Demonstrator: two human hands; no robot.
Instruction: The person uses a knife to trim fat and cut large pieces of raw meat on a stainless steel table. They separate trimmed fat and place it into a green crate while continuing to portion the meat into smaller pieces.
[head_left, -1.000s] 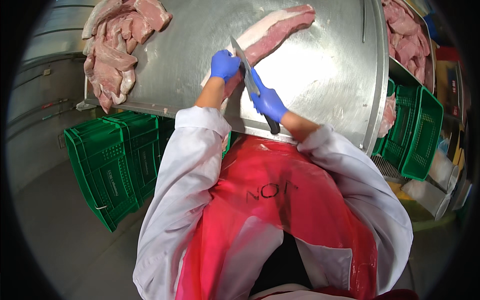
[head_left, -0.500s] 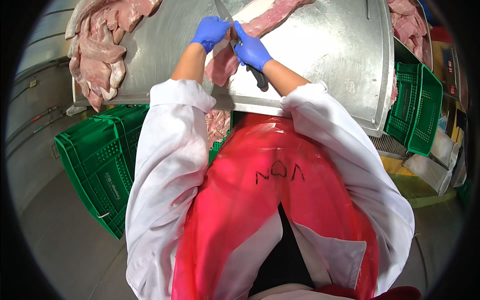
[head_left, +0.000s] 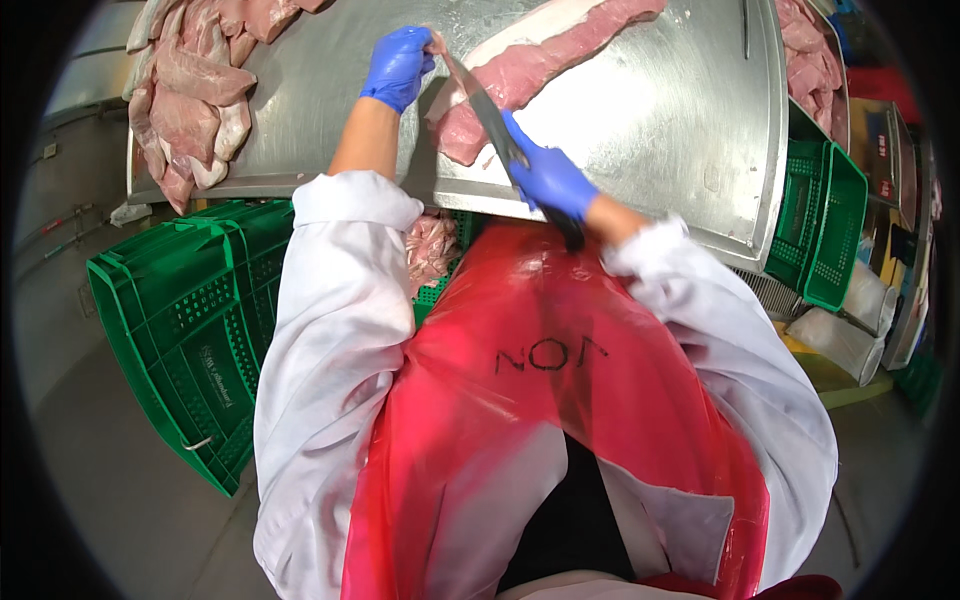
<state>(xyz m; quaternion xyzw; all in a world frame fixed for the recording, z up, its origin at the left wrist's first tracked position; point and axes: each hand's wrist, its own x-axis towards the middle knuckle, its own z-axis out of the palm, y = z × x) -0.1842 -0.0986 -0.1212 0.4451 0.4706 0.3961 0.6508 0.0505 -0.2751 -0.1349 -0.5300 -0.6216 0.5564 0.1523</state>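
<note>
My left hand (head_left: 398,68), in a blue glove, pinches what looks like a thin strip of meat (head_left: 437,44) above the metal table (head_left: 660,130). My right hand (head_left: 552,177), gloved in blue too, is wrapped round the black handle of a knife (head_left: 487,115). Its blade slants up and left, with the tip close to the left hand's fingers. Just beyond the blade lies a long pork loin (head_left: 565,68), pink on the near side with a pale fat layer on the far side. The blade partly covers its near left end.
Cut meat pieces (head_left: 190,100) are heaped at the table's left end. More meat (head_left: 808,60) sits in a container at the right. Green crates stand at left (head_left: 190,330) and right (head_left: 825,230). Below the table's front edge, meat scraps (head_left: 432,248) lie in another crate.
My left hand has come off the loin, moving left and slightly up with the strip. My right hand has drawn the knife down and right, away from the loin's surface.
</note>
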